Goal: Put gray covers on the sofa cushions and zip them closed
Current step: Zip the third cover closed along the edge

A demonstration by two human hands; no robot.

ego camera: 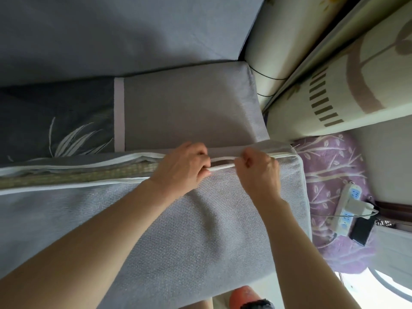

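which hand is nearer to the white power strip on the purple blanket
Right. The right hand grips the cover's white zipper edge near the cushion's corner, closer to the power strip. The left hand grips the same edge farther from it.

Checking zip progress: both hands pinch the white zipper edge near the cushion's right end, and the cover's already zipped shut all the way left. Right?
Not quite. The head view shows the gray cover gaping open left of the left hand, cushion exposed. Both hands, including the right hand, do pinch the white zipper edge.
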